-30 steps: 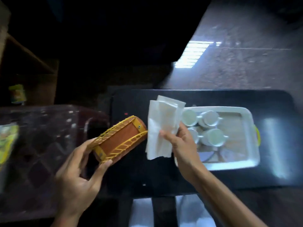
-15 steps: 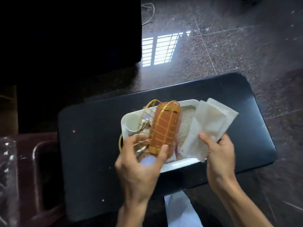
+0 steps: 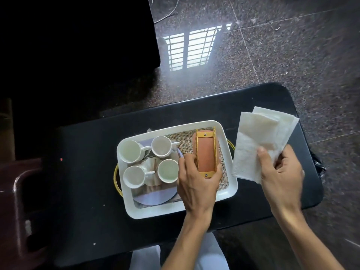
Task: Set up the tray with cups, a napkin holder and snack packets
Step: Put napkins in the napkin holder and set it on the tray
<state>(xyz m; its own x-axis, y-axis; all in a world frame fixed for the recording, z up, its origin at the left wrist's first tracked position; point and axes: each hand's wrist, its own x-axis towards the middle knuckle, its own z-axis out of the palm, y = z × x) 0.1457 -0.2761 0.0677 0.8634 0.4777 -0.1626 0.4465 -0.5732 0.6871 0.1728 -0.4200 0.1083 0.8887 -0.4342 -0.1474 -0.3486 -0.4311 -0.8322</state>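
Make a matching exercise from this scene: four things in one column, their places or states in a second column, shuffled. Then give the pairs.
Things:
1. napkins
2. napkin holder
3. cups
4. tray

Places or states:
A. on the black table
B. left part of the tray
C. held up in the right hand
D. right part of the tray, gripped by the left hand

Pairs: 1-C, 2-D, 3-B, 4-A

cups [image 3: 149, 162] left in tray [image 3: 175, 210], napkin holder [image 3: 206, 154] right (napkins [image 3: 259, 145] outside).
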